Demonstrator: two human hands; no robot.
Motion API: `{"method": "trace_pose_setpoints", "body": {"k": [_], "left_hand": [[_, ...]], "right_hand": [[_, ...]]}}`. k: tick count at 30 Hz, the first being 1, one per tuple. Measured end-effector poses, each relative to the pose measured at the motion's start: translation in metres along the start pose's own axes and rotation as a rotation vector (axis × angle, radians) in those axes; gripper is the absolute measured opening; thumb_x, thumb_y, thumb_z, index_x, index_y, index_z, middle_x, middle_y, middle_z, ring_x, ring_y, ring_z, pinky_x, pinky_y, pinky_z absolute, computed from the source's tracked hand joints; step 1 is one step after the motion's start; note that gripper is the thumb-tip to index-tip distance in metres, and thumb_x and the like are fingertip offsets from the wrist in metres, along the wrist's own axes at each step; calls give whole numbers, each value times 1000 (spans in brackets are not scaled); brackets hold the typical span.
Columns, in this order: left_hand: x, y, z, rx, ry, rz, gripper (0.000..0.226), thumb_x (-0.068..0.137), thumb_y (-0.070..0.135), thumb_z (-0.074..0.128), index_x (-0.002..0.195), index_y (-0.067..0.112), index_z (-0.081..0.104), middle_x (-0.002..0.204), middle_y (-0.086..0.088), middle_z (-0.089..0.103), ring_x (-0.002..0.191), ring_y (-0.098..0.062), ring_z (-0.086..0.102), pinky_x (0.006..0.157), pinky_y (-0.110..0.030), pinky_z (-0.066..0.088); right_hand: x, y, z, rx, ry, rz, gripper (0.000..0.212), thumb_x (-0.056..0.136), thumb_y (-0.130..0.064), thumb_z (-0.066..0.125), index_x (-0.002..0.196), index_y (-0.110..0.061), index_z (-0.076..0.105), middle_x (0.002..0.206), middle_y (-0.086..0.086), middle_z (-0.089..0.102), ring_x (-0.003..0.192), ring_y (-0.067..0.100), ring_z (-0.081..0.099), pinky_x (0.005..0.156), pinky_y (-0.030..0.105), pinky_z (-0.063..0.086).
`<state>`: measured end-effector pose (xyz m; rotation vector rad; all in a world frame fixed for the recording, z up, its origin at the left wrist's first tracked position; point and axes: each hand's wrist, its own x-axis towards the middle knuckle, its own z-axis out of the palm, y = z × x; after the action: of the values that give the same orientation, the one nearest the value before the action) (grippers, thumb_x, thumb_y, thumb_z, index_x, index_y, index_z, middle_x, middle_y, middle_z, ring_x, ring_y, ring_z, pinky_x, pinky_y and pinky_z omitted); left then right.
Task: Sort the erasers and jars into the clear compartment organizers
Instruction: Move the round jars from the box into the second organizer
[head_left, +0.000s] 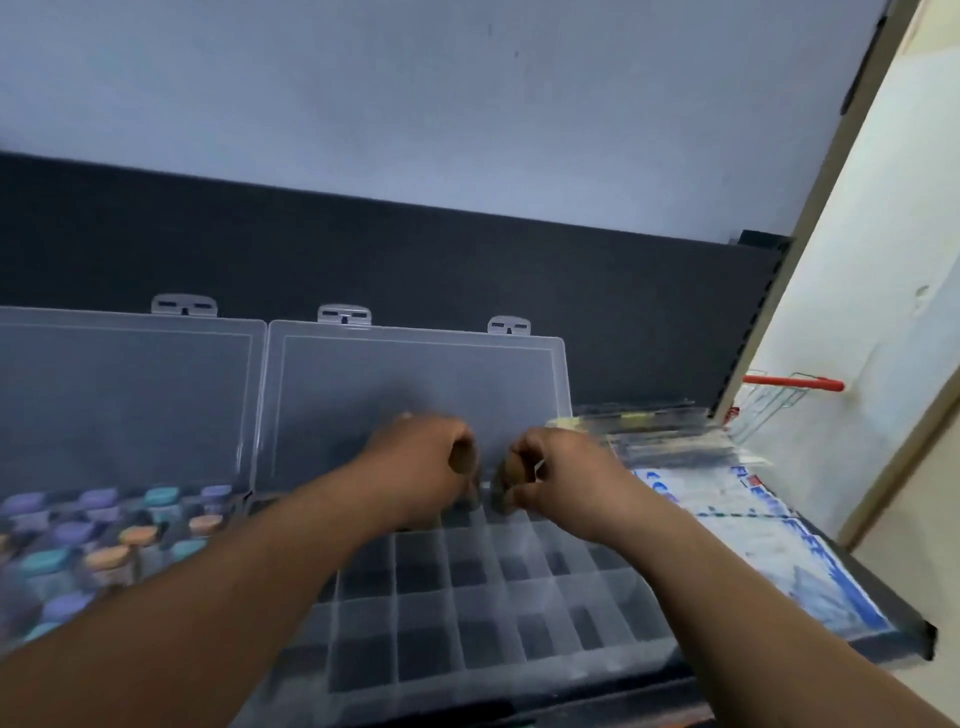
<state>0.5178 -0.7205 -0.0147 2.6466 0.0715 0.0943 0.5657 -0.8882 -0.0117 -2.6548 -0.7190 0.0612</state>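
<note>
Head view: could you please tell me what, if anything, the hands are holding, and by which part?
It cannot be told. The left hand and right hand curl fingers over the far row of the clear organizer; blur hides anything pinched.

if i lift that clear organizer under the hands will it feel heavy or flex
Probably light: the clear organizer is thin plastic and its visible compartments look empty. It may flex a little if lifted by one end. Its open lid stands up against the back wall, so it would likely swing or flop once the base moves.
</note>
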Motion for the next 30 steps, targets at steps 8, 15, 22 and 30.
{"method": "trace_pose_setpoints", "body": {"k": [8, 15, 22, 30], "left_hand": [[7, -2, 21, 142, -94, -127, 29, 80, 32, 69, 109, 27, 64, 113, 2, 64, 110, -22, 55, 95, -37, 47], [-6, -2, 20, 150, -47, -145, 33, 76, 34, 70, 108, 33, 62, 107, 1, 63, 104, -21, 55, 89, -36, 49], [-63, -21, -18, 282, 97, -148, 53, 84, 45, 61, 134, 32, 47, 132, 0, 50, 124, -24, 42, 101, -38, 37], [-190, -104, -82, 389, 416, -212, 65, 87, 43, 59, 144, 23, 36, 148, -4, 37, 136, -24, 31, 111, -38, 30]], "right_hand": [[29, 18, 13, -81, -234, -138, 16, 78, -31, 75, 88, -27, 63, 89, -7, 61, 81, 11, 57, 73, 29, 50], [26, 10, 7, -144, -267, -116, 43, 78, -32, 75, 117, -24, 59, 110, -3, 59, 96, 15, 55, 76, 27, 43], [7, -49, 1, -216, -154, -218, 48, 88, -39, 65, 130, -22, 53, 131, 3, 52, 116, 22, 52, 96, 34, 44], [-34, -193, 42, -255, -51, -485, 58, 94, -45, 50, 145, -22, 36, 148, 5, 37, 135, 28, 35, 110, 36, 30]]}}
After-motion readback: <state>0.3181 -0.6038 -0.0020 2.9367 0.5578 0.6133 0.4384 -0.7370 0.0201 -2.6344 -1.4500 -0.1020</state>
